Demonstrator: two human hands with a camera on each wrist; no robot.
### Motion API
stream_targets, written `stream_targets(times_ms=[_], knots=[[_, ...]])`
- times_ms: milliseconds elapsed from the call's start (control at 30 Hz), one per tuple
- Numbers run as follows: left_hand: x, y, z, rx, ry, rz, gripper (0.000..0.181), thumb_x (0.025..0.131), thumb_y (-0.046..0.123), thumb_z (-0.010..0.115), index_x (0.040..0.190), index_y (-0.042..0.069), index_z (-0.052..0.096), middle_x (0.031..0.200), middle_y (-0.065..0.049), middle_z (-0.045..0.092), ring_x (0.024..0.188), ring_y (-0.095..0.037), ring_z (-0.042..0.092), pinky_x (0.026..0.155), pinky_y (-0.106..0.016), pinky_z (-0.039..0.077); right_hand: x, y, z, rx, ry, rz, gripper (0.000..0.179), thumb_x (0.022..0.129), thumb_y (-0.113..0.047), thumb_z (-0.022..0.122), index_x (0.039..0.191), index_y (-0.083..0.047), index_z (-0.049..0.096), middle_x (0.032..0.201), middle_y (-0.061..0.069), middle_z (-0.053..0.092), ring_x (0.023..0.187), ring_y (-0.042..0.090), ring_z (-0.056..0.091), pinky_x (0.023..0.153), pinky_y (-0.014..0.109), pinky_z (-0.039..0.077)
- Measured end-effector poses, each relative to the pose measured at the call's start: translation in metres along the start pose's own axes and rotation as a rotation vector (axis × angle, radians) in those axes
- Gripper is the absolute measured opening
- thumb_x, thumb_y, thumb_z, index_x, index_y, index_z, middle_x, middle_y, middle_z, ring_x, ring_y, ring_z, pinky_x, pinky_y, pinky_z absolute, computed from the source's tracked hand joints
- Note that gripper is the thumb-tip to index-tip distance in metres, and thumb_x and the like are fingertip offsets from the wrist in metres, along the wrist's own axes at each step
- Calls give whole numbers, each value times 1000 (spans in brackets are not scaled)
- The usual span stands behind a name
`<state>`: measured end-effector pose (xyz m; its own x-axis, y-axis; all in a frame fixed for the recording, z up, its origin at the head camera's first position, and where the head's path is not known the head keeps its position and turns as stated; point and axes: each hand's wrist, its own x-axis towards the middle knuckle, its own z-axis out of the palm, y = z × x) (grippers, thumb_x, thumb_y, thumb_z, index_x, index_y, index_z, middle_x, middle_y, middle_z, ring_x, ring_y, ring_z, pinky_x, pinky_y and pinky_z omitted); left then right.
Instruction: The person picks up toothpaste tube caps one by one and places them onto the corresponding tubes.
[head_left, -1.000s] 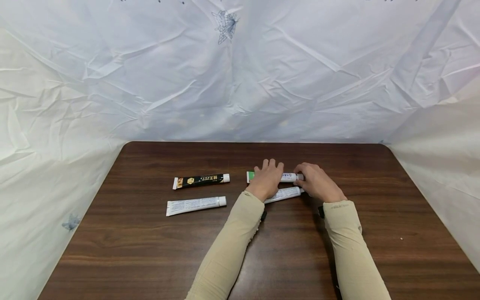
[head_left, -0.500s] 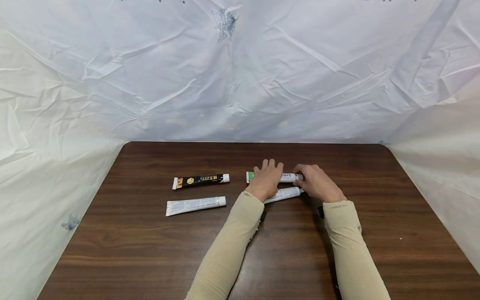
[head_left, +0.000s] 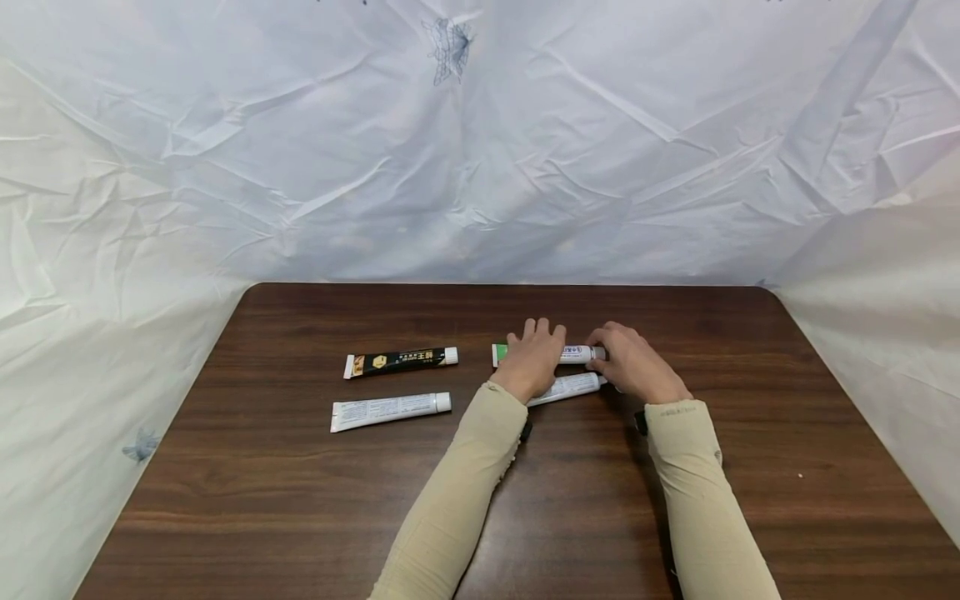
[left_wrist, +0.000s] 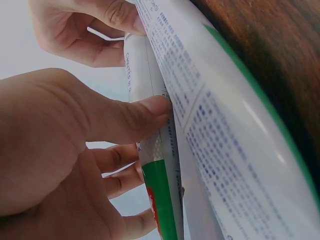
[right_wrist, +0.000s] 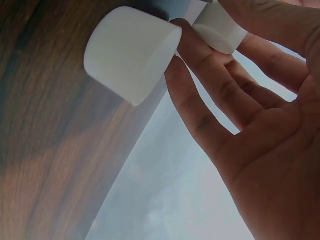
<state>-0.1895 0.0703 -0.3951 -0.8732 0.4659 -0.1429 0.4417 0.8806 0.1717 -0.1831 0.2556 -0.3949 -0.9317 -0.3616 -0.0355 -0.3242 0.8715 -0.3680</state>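
In the head view, my left hand (head_left: 528, 362) lies across the middle of a white toothpaste tube with a green end (head_left: 500, 354). The left wrist view shows the thumb (left_wrist: 150, 111) on one side of this tube and fingers on the other. My right hand (head_left: 633, 362) is at its cap end, pinching the white cap (right_wrist: 220, 29) between thumb and fingers. A second white toothpaste tube (head_left: 572, 387) lies just nearer, partly under the left hand. Another white cap (right_wrist: 131, 56) sits low over the table beside the right fingertips.
Left of the hands lie a black toothpaste tube (head_left: 401, 362) and, nearer, a white toothpaste tube (head_left: 390, 411). The brown wooden table (head_left: 300, 508) ends at a white sheet (head_left: 480, 167) behind and at both sides.
My right hand's fingers have shifted slightly at the cap, the knuckles rising a little. The left hand and the tubes keep their places.
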Motion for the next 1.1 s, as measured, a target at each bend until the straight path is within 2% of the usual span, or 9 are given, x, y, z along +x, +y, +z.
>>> stream_targets(times_ms=[267,500,733,867,1100], knots=[[0,-1,0,2,3,3,61,101,18,64,156,17,37,161,-13,36,151,-32,32,113,-56,42,1,-1,-1,-8,-11,-6,30,95,-7,71,122,5,68,118,21,67,98,30,66,82,46,56],[0,-1,-2,12,7,4,62,101,18,64,157,16,36,160,-14,36,151,-33,32,113,-56,42,2,-2,-2,24,-30,6,30,95,-6,71,122,5,67,114,20,69,84,21,66,73,39,55],[-1,0,-1,21,6,7,64,100,19,67,157,17,37,160,-14,37,150,-33,33,112,-55,43,4,1,-1,53,-55,28,29,95,-8,71,122,2,67,103,14,72,75,15,64,67,34,53],[0,1,-1,21,7,10,65,99,18,67,157,17,37,159,-14,38,149,-33,34,112,-56,44,3,1,-1,60,-54,27,28,95,-7,70,121,3,68,104,15,71,77,17,64,68,35,53],[1,1,-1,20,9,6,62,100,18,65,156,17,37,159,-13,37,150,-33,34,112,-55,43,1,1,-1,14,15,-20,28,94,-5,71,119,6,68,115,20,66,93,28,65,77,43,55]])
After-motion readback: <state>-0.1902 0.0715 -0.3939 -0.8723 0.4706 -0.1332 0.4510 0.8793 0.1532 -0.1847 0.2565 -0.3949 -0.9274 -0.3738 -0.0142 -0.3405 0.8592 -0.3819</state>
